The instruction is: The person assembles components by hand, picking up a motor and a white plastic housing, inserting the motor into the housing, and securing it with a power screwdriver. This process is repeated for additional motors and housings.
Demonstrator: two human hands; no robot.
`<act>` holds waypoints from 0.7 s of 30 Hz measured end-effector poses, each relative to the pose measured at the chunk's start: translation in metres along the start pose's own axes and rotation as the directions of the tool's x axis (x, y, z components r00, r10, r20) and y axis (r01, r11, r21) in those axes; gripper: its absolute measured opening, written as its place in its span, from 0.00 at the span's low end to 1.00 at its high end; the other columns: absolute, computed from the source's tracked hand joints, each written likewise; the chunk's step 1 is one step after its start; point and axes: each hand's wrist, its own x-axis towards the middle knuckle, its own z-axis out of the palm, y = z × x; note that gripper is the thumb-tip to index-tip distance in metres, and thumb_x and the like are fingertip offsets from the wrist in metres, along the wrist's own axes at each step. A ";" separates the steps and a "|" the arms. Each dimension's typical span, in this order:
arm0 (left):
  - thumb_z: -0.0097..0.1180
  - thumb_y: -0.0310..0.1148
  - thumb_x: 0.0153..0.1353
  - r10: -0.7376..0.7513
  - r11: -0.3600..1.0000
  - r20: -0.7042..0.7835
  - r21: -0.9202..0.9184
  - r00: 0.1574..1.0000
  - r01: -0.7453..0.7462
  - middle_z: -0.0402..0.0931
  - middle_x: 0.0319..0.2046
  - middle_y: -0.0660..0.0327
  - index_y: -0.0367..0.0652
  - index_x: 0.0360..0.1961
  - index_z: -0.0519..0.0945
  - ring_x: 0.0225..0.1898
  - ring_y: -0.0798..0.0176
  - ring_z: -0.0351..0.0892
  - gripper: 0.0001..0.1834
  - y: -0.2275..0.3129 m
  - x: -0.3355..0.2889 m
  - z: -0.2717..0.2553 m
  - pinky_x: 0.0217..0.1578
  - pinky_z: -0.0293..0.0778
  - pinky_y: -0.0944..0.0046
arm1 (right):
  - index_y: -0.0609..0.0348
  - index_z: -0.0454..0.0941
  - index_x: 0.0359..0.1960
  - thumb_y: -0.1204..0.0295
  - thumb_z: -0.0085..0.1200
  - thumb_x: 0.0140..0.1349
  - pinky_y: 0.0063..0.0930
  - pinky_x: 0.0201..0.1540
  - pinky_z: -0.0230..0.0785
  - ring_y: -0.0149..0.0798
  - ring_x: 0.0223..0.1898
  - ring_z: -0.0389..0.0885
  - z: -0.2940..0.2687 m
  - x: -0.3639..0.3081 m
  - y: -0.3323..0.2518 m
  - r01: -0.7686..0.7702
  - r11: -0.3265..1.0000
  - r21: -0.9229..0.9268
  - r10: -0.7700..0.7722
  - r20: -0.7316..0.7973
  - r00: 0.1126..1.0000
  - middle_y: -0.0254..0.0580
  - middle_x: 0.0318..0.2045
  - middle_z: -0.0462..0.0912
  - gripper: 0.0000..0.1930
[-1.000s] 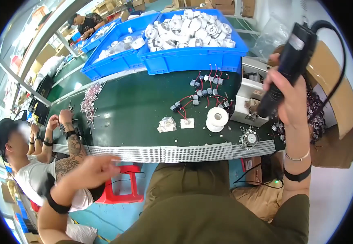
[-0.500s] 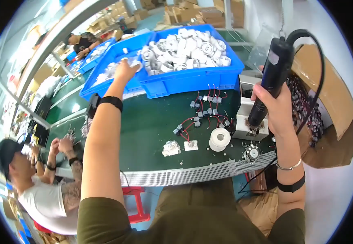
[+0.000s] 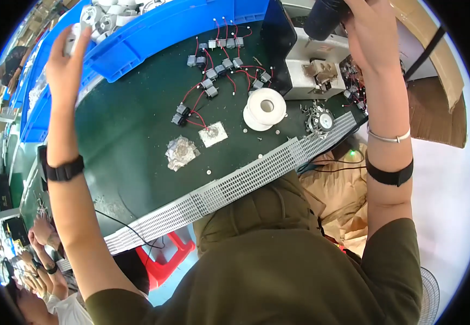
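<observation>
Screwdriver (image 3: 324, 19) at the upper right, with the right hand (image 3: 375, 40) wrapped around it, hangs over the white box (image 3: 299, 89) and its metal clamp (image 3: 322, 71), so a dropped wrist or loose hold could knock its tip against either. By the blue bin (image 3: 121, 47), the left hand (image 3: 66, 62) has thumb and fingers apart around a white part (image 3: 73, 40), though I cannot tell whether they pinch it; a weak pinch could let it fall. Red wires (image 3: 199, 115) and the spool (image 3: 256, 116) lie on the bench (image 3: 132, 135), where a low forearm sweep might snag or shift them.
</observation>
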 end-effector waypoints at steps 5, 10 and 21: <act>0.63 0.37 0.55 -0.072 0.866 0.151 -0.481 0.986 0.137 0.77 0.41 0.59 0.35 0.51 0.73 0.41 0.69 0.74 0.25 0.054 -0.092 -0.015 0.43 0.70 0.71 | 0.70 0.67 0.49 0.75 0.58 0.56 0.24 0.41 0.70 0.30 0.36 0.77 -0.003 -0.015 0.033 0.396 0.895 -0.207 -0.424 -0.113 0.898 0.46 0.40 0.77 0.20; 0.63 0.33 0.55 -0.248 0.679 0.192 -0.665 0.950 0.311 0.75 0.41 0.58 0.30 0.53 0.69 0.41 0.70 0.73 0.27 0.075 -0.150 -0.025 0.43 0.70 0.71 | 0.58 0.77 0.38 0.74 0.57 0.52 0.31 0.42 0.69 0.40 0.40 0.77 0.081 -0.125 0.028 0.398 0.872 -0.286 -0.169 0.588 0.791 0.42 0.39 0.77 0.10; 0.61 0.27 0.54 -0.320 0.675 0.252 -0.615 0.913 0.406 0.74 0.41 0.60 0.34 0.54 0.69 0.41 0.70 0.73 0.26 0.077 -0.195 -0.052 0.44 0.70 0.70 | 0.65 0.74 0.37 0.76 0.56 0.49 0.40 0.37 0.72 0.50 0.35 0.79 0.149 -0.120 0.100 0.472 0.697 -0.540 0.272 0.808 0.522 0.53 0.37 0.76 0.12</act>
